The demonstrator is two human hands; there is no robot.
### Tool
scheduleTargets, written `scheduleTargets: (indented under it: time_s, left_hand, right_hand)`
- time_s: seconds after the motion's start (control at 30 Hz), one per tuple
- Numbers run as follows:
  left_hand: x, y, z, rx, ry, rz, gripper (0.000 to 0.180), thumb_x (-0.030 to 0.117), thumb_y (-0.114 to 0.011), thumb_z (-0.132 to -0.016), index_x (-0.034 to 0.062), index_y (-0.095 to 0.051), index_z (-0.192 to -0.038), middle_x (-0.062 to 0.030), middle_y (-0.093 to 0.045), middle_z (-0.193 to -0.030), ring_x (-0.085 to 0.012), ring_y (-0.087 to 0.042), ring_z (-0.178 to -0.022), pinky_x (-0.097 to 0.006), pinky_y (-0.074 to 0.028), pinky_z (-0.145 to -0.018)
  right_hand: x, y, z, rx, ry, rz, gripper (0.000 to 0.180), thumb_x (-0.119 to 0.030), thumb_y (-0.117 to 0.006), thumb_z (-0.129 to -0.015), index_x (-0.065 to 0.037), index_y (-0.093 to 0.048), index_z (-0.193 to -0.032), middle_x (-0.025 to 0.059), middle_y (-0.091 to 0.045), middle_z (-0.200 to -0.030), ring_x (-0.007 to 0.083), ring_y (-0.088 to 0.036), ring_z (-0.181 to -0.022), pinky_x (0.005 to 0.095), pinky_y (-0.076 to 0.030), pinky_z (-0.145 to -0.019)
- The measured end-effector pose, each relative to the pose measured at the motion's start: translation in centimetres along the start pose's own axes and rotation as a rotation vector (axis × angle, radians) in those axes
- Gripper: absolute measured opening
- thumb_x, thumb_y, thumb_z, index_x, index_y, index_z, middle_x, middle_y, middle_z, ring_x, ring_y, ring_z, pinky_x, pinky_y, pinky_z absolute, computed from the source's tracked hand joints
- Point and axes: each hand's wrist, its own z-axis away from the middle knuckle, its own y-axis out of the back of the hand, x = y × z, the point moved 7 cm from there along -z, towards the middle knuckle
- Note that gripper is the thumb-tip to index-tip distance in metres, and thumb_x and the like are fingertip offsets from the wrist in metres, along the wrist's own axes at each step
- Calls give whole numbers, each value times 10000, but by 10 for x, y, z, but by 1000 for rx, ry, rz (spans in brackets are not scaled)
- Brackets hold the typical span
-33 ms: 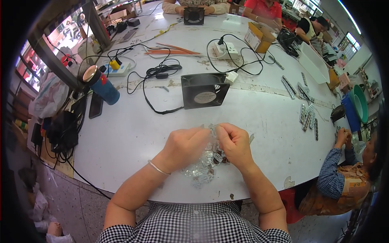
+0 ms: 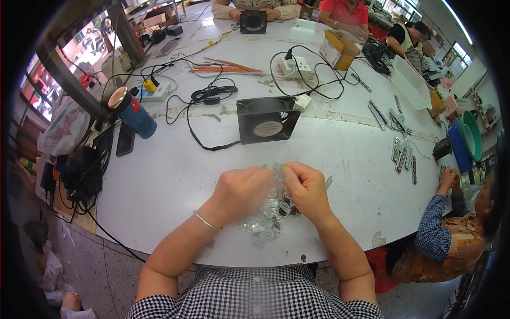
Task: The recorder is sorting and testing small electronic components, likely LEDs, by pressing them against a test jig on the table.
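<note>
Head view, left hand (image 2: 241, 192): above the table (image 2: 159, 196), back of the hand up, fingers curled inward; fingertips blurred, cannot tell whether they grip anything.
Bracelet (image 2: 207, 220): pale ring around the left wrist.
Right hand (image 2: 306, 187): just beside the left hand; thumb and forefinger pinched on a small pale piece.
Small pale piece (image 2: 277, 171): between the two hands, at the right fingertips; outline unclear.
Pile (image 2: 263, 226): clear and grey small pieces, some dark brown bits, on the table below and between the hands.
Fan (image 2: 265, 122): black square frame, upright beyond both hands, round pale label facing them.
Cable (image 2: 212, 94): black, coiled, beyond the left hand.
Bottle (image 2: 137, 116): blue, well to the left of the left hand, tilted in view; phone (image 2: 126, 139) just beside it.
Metal strips (image 2: 405, 153): loose group, well to the right of the right hand.
Co-worker (image 2: 449, 239): seated to the right of the right hand, checked sleeves, own hands close together.
</note>
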Motion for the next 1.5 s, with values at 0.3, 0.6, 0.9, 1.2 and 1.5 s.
scheduleTargets:
  time_s: [0.3,0.6,0.9,1.2,1.5]
  left_hand:
    - [-11,-12,8,-121,155,194,242,43,-674,-816,-3,-642,-1052,-165,-674,-870,-306,-665,-731,-356,-539,-662]
    - [-3,-3,-5,-252,223,387,823,-38,-510,-694,36,-284,-1482,-186,-567,-1239,-207,-615,-747,-288,-510,-747]
    - [-4,-6,-2,-284,204,384,940,-5,-508,-660,55,-181,-1539,-231,-549,-1293,-300,-646,-908,-309,-514,-823]
    - [3,-11,-1,-400,245,455,942,-43,-510,-670,64,-172,-1542,-228,-553,-1287,-333,-653,-966,-319,-514,-859]
    - [6,-3,-7,-381,248,526,837,-13,-571,-705,68,-296,-1491,-180,-597,-1190,-253,-635,-870,-278,-523,-787]
  right_hand:
    - [-18,14,0,-77,173,238,157,-87,-621,-923,40,-700,-972,74,-691,-845,104,-593,-738,261,-473,-651]
    - [-28,-4,8,-162,177,213,129,-61,-619,-897,21,-700,-953,73,-648,-798,115,-557,-670,265,-450,-615]
    - [-15,-15,6,-213,146,201,134,-69,-596,-903,27,-685,-932,68,-636,-760,126,-556,-663,277,-440,-604]
    - [-15,-25,8,-340,137,268,155,-144,-609,-904,-16,-690,-939,137,-668,-816,280,-639,-719,365,-496,-655]
    - [-30,-30,19,-336,401,391,105,-111,-615,-878,-27,-675,-898,119,-628,-790,291,-605,-715,378,-495,-665]
